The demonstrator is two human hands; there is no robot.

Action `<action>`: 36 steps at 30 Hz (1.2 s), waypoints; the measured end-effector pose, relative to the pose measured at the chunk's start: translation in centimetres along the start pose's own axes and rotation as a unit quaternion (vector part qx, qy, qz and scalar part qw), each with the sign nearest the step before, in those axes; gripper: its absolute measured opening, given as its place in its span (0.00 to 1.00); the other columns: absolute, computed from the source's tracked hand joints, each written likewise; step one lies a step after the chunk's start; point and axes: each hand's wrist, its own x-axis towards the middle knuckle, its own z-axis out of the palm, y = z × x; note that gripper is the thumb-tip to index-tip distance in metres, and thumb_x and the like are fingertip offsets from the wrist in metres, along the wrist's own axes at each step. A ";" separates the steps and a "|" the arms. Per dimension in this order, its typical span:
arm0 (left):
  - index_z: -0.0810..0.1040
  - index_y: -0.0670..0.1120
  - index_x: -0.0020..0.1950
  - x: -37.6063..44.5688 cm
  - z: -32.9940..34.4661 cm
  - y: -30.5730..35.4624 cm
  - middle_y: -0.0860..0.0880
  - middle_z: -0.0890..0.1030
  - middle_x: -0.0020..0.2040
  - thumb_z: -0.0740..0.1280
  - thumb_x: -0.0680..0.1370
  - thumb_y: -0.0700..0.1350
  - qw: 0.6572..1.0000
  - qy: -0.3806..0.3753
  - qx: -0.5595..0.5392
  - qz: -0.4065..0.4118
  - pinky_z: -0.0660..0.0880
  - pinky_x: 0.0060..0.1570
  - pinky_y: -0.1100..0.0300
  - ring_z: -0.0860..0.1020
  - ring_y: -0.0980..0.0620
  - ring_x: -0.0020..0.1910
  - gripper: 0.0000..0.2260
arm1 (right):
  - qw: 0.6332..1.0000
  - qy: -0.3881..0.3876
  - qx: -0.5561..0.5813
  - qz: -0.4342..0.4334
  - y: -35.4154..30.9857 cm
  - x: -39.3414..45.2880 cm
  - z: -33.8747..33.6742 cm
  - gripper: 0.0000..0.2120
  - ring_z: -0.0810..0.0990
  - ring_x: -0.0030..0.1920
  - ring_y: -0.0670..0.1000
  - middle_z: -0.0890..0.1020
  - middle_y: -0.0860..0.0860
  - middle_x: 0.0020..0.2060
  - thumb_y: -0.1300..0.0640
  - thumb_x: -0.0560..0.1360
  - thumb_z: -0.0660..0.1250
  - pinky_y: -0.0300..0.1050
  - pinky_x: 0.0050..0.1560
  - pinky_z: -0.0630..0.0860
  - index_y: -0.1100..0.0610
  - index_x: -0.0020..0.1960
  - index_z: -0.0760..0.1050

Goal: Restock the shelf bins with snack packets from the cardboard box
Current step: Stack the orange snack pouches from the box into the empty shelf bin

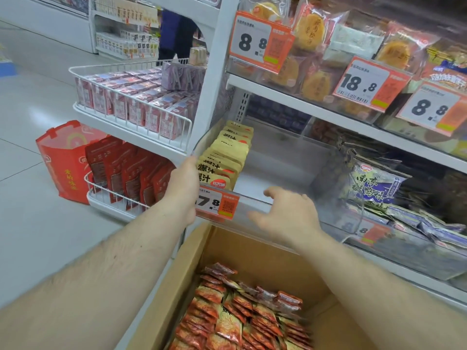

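Head view: beige packets [227, 157] row runs front-to-back; left hand [183, 188] grips bin [278, 208] corner, right hand [288, 213] fingers released.

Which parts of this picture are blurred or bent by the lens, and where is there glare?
Head view: the right hand is smeared by motion, and the left hand is sharper; the shelf edges curve from the wide-angle lens; the clear bin front and the wrapped cakes catch glare; the far aisle is soft.
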 end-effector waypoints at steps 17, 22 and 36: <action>0.78 0.48 0.60 -1.4 1.7 -0.3 0.52 0.79 0.49 0.65 0.77 0.50 0.999 0.019 -0.024 -0.042 0.71 0.49 0.49 0.74 0.52 0.46 0.14 | 0.993 0.118 -0.013 0.010 0.7 4.8 2.7 0.08 0.77 0.53 0.53 0.82 0.48 0.44 0.51 0.75 0.68 0.49 0.51 0.59 0.48 0.41 0.69; 0.71 0.49 0.66 -1.7 1.7 -2.0 0.51 0.70 0.61 0.65 0.79 0.48 0.996 0.011 0.042 -0.082 0.63 0.69 0.38 0.69 0.44 0.65 0.17 | 0.966 0.246 -0.020 -0.072 1.2 3.8 3.2 0.12 0.75 0.55 0.56 0.80 0.51 0.52 0.52 0.72 0.71 0.51 0.54 0.64 0.53 0.54 0.77; 0.68 0.48 0.70 -2.5 1.7 -9.8 0.47 0.75 0.64 0.65 0.80 0.47 0.871 -0.175 0.439 -0.133 0.73 0.61 0.47 0.76 0.48 0.59 0.19 | 0.976 -0.208 0.067 0.007 8.8 -5.8 29.0 0.17 0.80 0.58 0.56 0.81 0.53 0.57 0.51 0.73 0.63 0.46 0.54 0.78 0.52 0.61 0.77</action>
